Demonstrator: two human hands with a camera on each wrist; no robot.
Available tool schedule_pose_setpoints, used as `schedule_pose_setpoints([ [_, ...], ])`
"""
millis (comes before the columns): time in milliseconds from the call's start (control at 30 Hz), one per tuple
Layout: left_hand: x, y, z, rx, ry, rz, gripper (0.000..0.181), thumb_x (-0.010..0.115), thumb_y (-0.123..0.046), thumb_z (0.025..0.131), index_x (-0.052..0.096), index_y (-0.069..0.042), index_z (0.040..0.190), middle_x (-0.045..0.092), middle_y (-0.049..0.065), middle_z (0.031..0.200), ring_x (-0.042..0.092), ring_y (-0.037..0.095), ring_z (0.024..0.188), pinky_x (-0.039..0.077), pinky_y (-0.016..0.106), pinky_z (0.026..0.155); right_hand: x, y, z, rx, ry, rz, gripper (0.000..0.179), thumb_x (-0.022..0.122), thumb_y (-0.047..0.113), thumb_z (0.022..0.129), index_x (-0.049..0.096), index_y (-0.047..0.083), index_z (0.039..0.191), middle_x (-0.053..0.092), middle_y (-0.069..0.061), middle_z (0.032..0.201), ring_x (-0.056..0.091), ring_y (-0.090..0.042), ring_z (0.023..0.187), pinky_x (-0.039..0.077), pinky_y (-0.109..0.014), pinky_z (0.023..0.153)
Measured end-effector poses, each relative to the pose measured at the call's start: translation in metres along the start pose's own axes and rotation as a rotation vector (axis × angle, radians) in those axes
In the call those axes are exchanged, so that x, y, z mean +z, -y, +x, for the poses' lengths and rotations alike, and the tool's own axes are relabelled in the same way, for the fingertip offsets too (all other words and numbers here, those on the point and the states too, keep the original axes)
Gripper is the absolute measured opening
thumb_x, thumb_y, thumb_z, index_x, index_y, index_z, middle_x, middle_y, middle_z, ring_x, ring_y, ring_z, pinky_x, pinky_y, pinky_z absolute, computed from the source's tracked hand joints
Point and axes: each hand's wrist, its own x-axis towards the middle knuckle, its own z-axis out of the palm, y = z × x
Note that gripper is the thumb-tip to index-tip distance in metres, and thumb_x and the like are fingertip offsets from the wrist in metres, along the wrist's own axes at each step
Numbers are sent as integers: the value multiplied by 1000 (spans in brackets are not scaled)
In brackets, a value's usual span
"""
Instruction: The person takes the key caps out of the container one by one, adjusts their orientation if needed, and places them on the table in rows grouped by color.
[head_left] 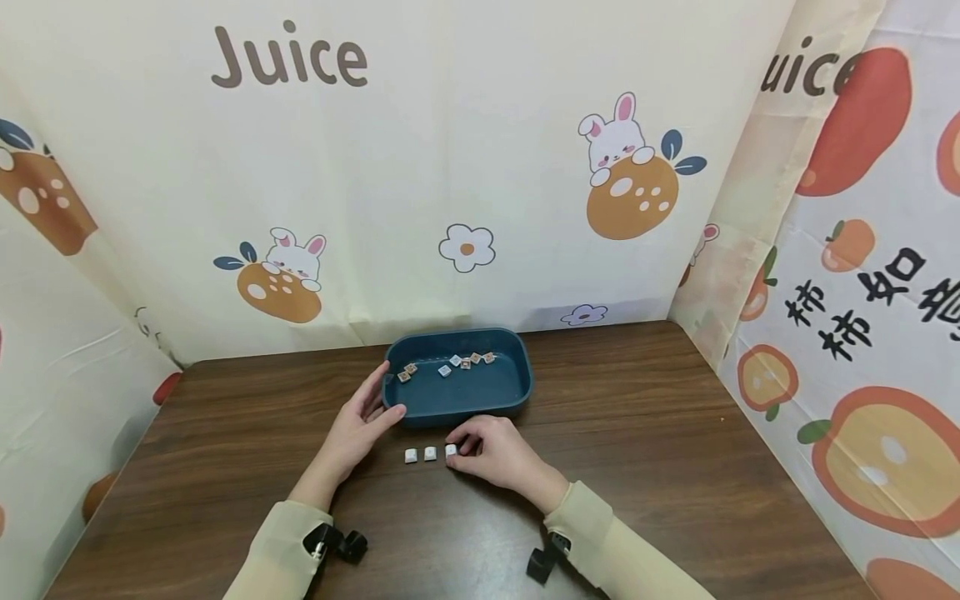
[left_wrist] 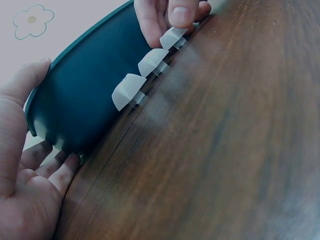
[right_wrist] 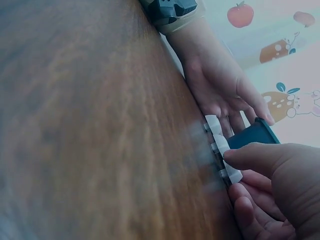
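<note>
Three small white keycaps stand in a row on the table in front of a dark blue tray (head_left: pixel 450 414). My right hand (head_left: pixel 498 454) pinches the right-hand keycap (head_left: pixel 451 451) between thumb and fingers, low at the tabletop. Beside it stand the middle keycap (head_left: pixel 430 453) and the left keycap (head_left: pixel 411 456); their pale stems show underneath in the left wrist view. Around the tray's left end, my left hand (head_left: pixel 360 425) holds on, thumb at the near side and fingers at the far side. Several small square pieces (head_left: pixel 466 363), some brownish and some pale, lie inside the tray.
The brown wooden table (head_left: pixel 637 400) extends to both sides of the tray and towards me. Behind the tray hangs a printed cloth (head_left: pixel 405 167), with further cloth at left and right. Each sleeve carries a black wrist device (head_left: pixel 352 547).
</note>
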Motion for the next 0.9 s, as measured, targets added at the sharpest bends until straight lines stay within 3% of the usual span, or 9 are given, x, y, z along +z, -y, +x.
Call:
schedule_pose_setpoints([
  [333,-2,0,-1,1,-8,4,78,73,-24,108,30,-27,174,25,14,180,32,43,162,35,51,125,-3,5,2,28,25,13,21,91,21,92,83,15,110,77,5,96,70,-1,84,59,-20,73],
  [600,-1,0,0,0,-4,3,78,73,-24,108,30,-27,174,25,12,181,31,40,163,35,52,125,-10,8,1,-17,17,-29,24,92,20,90,83,13,111,77,2,98,72,-4,82,59,-22,76],
  [900,0,0,0,3,-4,9,79,73,-26,108,31,-26,174,24,11,181,30,40,163,34,54,126,-25,15,-1,41,95,55,25,90,22,94,82,9,115,80,-2,106,70,0,81,61,-22,70],
])
